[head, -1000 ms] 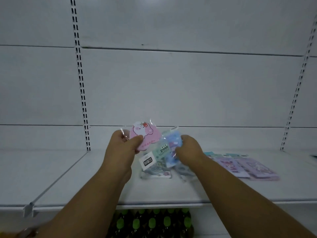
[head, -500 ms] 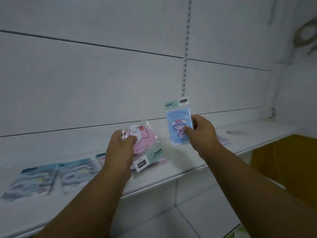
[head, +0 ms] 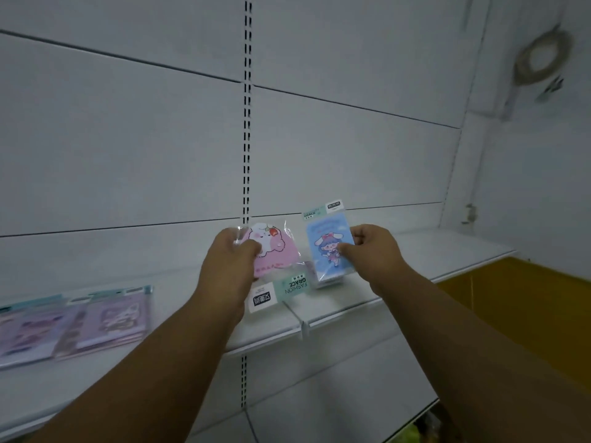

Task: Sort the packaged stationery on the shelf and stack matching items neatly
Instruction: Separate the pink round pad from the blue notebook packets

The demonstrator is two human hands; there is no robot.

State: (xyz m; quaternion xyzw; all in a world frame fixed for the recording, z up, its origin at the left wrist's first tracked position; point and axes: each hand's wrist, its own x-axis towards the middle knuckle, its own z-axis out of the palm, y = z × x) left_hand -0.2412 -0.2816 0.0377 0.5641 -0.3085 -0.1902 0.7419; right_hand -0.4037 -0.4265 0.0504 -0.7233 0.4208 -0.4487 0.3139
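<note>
My left hand (head: pixel 228 266) pinches a pink, rounded pack (head: pixel 278 255) with a cartoon animal, its label card hanging down upside-down. My right hand (head: pixel 372 251) pinches a blue rectangular pack (head: pixel 326 247) with a cartoon girl, held upright just above the white shelf (head: pixel 415 260). Under the blue pack's lower edge lies what looks like another pack on the shelf, mostly hidden. The two held packs are side by side, a small gap between them.
Two piles of purple packs (head: pixel 105 318) with teal headers lie on the shelf at the far left. A slotted upright (head: pixel 246 139) runs down the back panel. A lower shelf (head: pixel 319 394) sits beneath. A yellow surface (head: pixel 527 302) shows at the right.
The view has swung further right along the shelf. My right hand has lowered the blue pack toward the shelf surface. My left hand still holds the pink pack.
</note>
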